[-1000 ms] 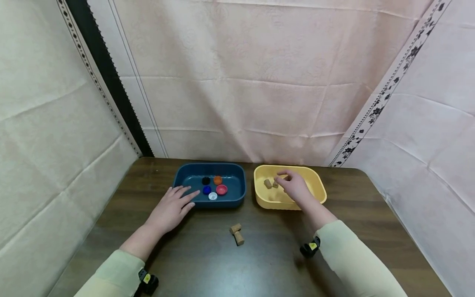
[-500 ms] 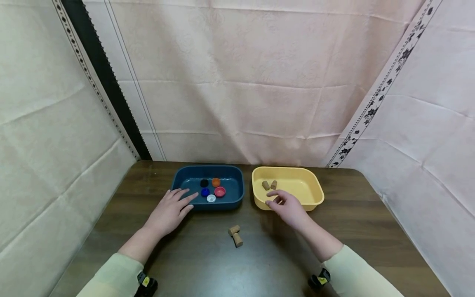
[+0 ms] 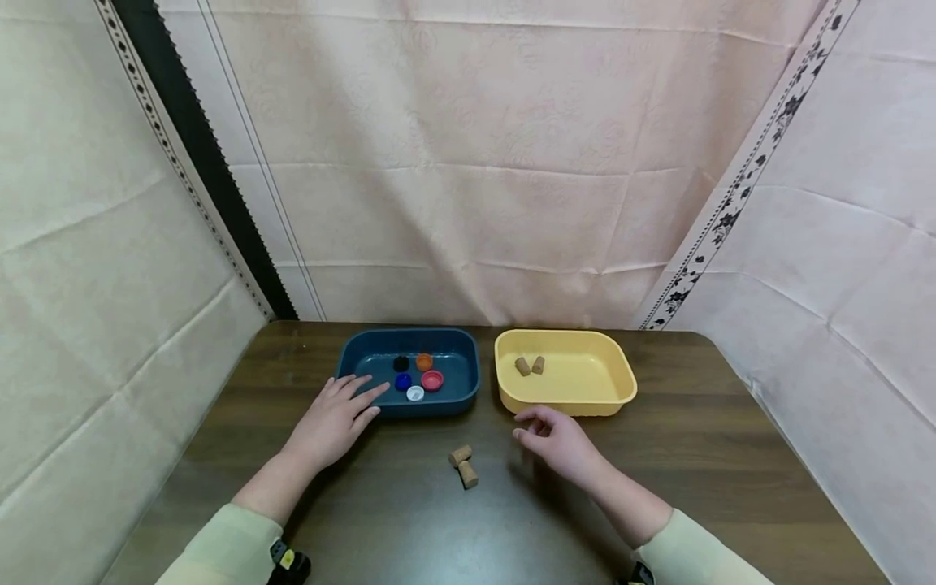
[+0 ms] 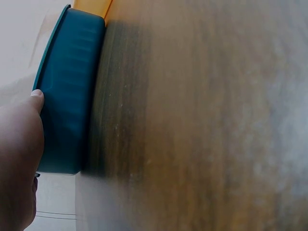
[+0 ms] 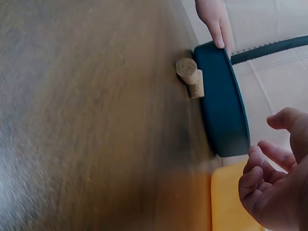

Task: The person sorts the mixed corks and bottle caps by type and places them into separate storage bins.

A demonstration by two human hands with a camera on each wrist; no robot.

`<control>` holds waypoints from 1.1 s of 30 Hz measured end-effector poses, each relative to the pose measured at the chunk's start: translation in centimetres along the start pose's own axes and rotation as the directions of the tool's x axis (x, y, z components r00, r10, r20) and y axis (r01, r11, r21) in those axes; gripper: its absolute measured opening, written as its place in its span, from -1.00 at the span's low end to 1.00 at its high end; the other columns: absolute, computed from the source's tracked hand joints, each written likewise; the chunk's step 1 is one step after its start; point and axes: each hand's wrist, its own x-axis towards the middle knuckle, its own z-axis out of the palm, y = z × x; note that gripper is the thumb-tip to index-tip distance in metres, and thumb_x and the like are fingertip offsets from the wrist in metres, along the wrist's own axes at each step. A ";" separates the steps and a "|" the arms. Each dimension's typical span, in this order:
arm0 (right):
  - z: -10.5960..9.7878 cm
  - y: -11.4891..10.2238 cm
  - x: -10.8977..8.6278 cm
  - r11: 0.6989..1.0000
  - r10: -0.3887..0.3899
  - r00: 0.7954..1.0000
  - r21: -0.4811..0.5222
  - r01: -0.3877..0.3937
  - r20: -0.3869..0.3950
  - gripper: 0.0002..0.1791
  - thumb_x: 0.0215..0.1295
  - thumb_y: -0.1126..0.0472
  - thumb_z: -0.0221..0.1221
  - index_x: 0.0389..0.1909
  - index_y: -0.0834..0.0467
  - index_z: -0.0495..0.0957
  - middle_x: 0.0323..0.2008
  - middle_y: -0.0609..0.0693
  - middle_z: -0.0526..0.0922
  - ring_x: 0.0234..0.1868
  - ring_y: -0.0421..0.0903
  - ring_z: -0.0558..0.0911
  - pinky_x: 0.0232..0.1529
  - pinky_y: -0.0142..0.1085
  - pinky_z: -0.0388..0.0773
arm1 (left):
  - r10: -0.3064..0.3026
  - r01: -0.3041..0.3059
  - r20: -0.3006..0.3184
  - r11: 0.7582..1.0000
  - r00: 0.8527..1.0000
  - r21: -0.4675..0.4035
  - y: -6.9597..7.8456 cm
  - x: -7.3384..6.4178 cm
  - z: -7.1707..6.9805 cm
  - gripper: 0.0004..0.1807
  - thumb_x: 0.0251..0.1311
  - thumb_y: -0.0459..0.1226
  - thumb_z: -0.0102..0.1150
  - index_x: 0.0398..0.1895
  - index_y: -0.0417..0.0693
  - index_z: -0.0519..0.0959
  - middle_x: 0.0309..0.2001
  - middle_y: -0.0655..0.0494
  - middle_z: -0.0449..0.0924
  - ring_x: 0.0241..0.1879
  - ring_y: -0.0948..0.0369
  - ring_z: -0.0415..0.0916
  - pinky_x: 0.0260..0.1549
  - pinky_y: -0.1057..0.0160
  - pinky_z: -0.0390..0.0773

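My left hand (image 3: 331, 422) lies over the left front corner of the blue tray (image 3: 468, 398), fingers spread; in the left wrist view its thumb (image 4: 37, 96) touches the rim. Inside that tray are black, orange, blue, pink and white bottle caps, the pink cap (image 3: 432, 380) being the largest. My right hand (image 3: 559, 443) hovers just in front of the yellow tray (image 3: 614, 382), thumb and fingers loosely bent and apart, holding nothing. On the table to its left, two corks (image 3: 468, 474) lie against each other. Two more corks (image 3: 522, 366) sit inside the yellow tray.
Both trays stand side by side near the back edge of the brown wooden table (image 3: 380, 520). Behind them hangs a pale cloth (image 3: 468, 162), with further cloths along the left and right sides.
My right hand has drawn back out of the yellow tray toward the front, leaving two corks in view there. My left hand stays on the blue tray. The head view has shifted slightly.
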 end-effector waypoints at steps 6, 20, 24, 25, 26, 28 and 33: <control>1.5 -0.3 0.0 0.999 0.005 0.998 -0.049 -0.002 0.068 -0.71 0.27 0.05 0.34 -0.08 0.10 0.65 -0.45 -0.09 0.53 -0.39 -0.13 0.50 -0.38 -0.28 0.47 | -0.010 0.010 -0.005 1.000 1.000 -0.001 0.0 0.0 0.0 -0.46 0.46 0.04 0.00 0.47 0.30 0.32 0.44 -0.04 0.28 0.45 -0.14 0.09 0.42 -0.26 -0.07; 5.1 -1.9 1.0 0.993 -0.009 0.983 -0.112 0.030 0.184 -0.70 0.24 -0.04 0.34 -0.14 0.06 0.63 -0.49 -0.10 0.53 -0.49 -0.16 0.49 -0.51 -0.32 0.44 | -0.021 0.021 -0.009 1.000 1.000 -0.002 0.0 -0.2 0.1 -0.47 0.45 0.04 0.01 0.46 0.32 0.33 0.44 -0.03 0.29 0.45 -0.13 0.10 0.42 -0.25 -0.06; 5.7 -2.3 1.4 0.987 0.013 0.980 -0.157 0.019 0.199 -0.65 0.22 -0.08 0.34 -0.13 0.08 0.63 -0.47 -0.10 0.53 -0.47 -0.14 0.49 -0.48 -0.30 0.46 | -0.020 0.020 -0.009 1.000 1.000 -0.003 0.1 -0.1 0.1 -0.47 0.45 0.03 0.01 0.46 0.32 0.33 0.44 -0.03 0.29 0.45 -0.13 0.10 0.42 -0.26 -0.07; 5.8 -2.4 1.5 0.986 0.021 0.979 -0.165 0.013 0.203 -0.63 0.22 -0.09 0.34 -0.13 0.08 0.63 -0.45 -0.11 0.54 -0.45 -0.14 0.50 -0.46 -0.29 0.47 | -0.021 0.021 -0.008 1.000 1.000 -0.004 0.1 -0.1 0.1 -0.47 0.45 0.03 0.01 0.46 0.32 0.33 0.44 -0.03 0.29 0.45 -0.13 0.10 0.42 -0.26 -0.07; 5.9 -2.5 1.6 0.985 0.026 0.978 -0.173 0.010 0.206 -0.62 0.21 -0.11 0.34 -0.13 0.08 0.62 -0.44 -0.11 0.55 -0.43 -0.13 0.50 -0.44 -0.28 0.48 | -0.021 0.021 -0.006 1.000 1.000 -0.004 0.1 -0.1 0.0 -0.47 0.46 0.04 0.01 0.46 0.33 0.33 0.44 -0.03 0.29 0.45 -0.13 0.10 0.42 -0.26 -0.07; 6.1 -2.5 1.8 0.982 0.043 0.976 -0.191 -0.001 0.213 -0.60 0.21 -0.13 0.34 -0.13 0.07 0.62 -0.42 -0.12 0.56 -0.41 -0.13 0.51 -0.41 -0.26 0.50 | -0.015 0.015 -0.006 1.000 1.000 -0.006 0.1 -0.2 0.0 -0.47 0.46 0.04 0.00 0.46 0.32 0.33 0.44 -0.04 0.29 0.45 -0.14 0.10 0.41 -0.27 -0.07; 6.6 -2.5 2.3 0.975 0.061 0.973 -0.222 -0.011 0.221 -0.58 0.17 -0.18 0.34 -0.17 0.07 0.60 -0.41 -0.11 0.56 -0.39 -0.13 0.51 -0.36 -0.23 0.50 | -0.010 0.010 -0.003 1.000 1.000 -0.004 0.1 -0.1 -0.1 -0.47 0.47 0.06 -0.02 0.47 0.32 0.32 0.44 -0.03 0.28 0.45 -0.14 0.09 0.42 -0.26 -0.07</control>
